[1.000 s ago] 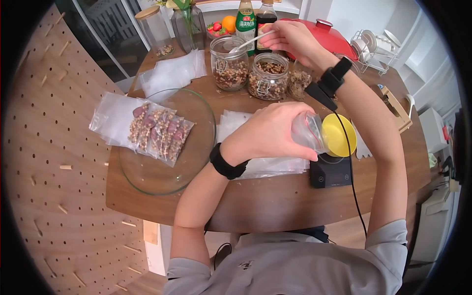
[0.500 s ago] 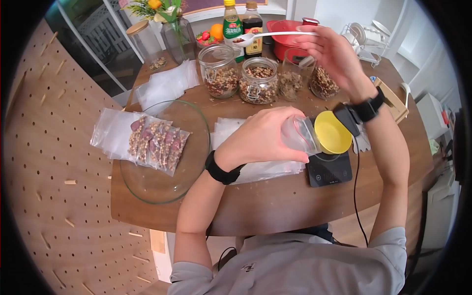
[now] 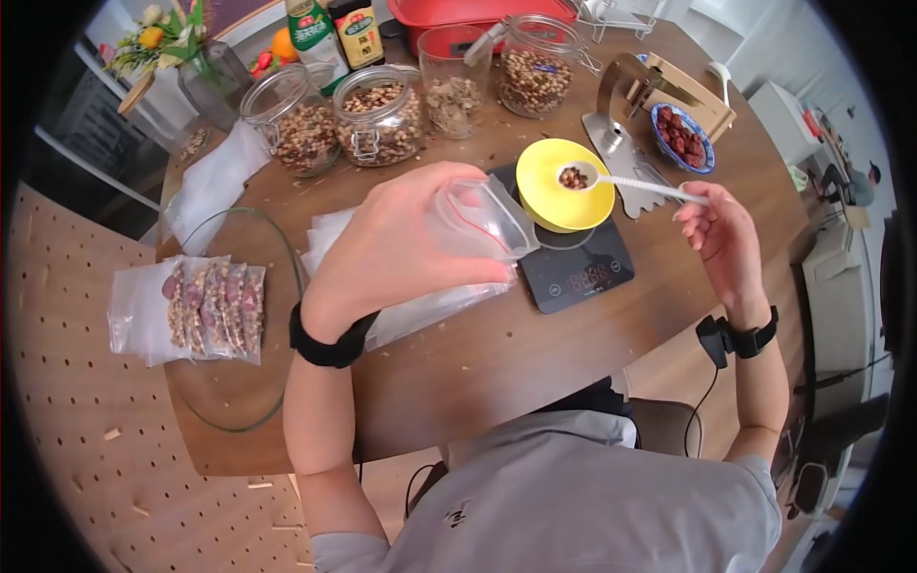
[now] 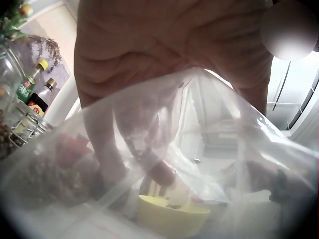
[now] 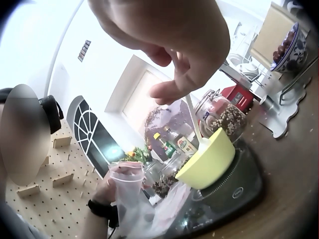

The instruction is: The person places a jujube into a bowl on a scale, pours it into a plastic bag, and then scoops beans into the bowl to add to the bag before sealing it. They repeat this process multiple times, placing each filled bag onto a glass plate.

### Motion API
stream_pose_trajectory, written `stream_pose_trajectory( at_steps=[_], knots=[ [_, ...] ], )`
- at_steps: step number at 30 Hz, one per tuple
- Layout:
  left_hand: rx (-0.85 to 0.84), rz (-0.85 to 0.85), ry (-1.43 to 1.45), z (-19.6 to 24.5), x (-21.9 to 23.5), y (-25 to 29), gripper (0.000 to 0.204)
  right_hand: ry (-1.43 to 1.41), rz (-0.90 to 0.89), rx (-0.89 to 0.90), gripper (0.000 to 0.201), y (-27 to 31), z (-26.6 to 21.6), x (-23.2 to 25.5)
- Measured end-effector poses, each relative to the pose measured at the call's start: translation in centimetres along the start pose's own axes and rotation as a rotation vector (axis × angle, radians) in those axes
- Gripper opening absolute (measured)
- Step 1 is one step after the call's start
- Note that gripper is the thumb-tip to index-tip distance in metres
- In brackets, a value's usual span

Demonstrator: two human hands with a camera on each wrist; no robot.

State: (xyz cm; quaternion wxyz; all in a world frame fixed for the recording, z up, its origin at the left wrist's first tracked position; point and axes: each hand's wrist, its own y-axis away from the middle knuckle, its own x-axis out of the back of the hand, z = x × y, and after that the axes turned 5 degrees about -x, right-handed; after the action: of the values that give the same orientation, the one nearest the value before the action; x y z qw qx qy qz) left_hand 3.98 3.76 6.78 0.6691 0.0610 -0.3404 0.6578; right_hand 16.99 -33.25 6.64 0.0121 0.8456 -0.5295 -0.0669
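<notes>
We locate the white spoon point(image 3: 645, 185) with its loaded head over the yellow bowl point(image 3: 554, 212); the head carries mixed grains and beans. We cannot tell whether it touches the bowl. With the right hand point(image 3: 728, 248), we pinch the end of the handle between thumb and fingers, the grip nearly closed. With the left hand point(image 3: 392, 248), we grip a clear zip bag point(image 3: 487, 222) beside the bowl, thumb and fingers spread wide around its open mouth.

We find the yellow bowl on the black digital scale point(image 3: 565, 298), whose display is lit; we cannot read the digits reliably. Under the left hand we note a stack of flat plastic bags point(image 3: 415, 320). To the right of the scale we see a silver metal stand point(image 3: 613, 143), then a blue-and-white bowl point(image 3: 709, 160) of dark red dates.

Behind the scale we identify glass jars point(image 3: 387, 138) of mixed beans and grains. At the left, we observe filled bags point(image 3: 218, 310) overlapping in a round glass dish point(image 3: 239, 420).
</notes>
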Motion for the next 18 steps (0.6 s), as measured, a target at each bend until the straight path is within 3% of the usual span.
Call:
stream_pose_trajectory(
  at_steps=[4, 8, 14, 18],
  knots=[
    [-0.016, -0.011, -0.017, -0.3, -0.2, 0.0, 0.073, 0.141, -0.073, -0.046, 0.035, 1.1, -0.2, -1.5],
    [-0.015, -0.060, -0.053, -0.4, 0.0, 0.1, 0.076, 0.516, -0.188, 0.092, 0.023, 1.7, -2.7, -3.1],
    [0.003, -0.065, -0.018, -0.5, 0.1, 0.1, 0.077, 0.550, -0.186, 0.395, 0.020, -2.5, -6.7, -6.6],
    [-0.018, -0.032, -0.038, -0.4, -0.1, 0.1, 0.078, 0.473, -0.249, 0.332, 0.024, -6.9, -8.2, -11.9]
  ],
)
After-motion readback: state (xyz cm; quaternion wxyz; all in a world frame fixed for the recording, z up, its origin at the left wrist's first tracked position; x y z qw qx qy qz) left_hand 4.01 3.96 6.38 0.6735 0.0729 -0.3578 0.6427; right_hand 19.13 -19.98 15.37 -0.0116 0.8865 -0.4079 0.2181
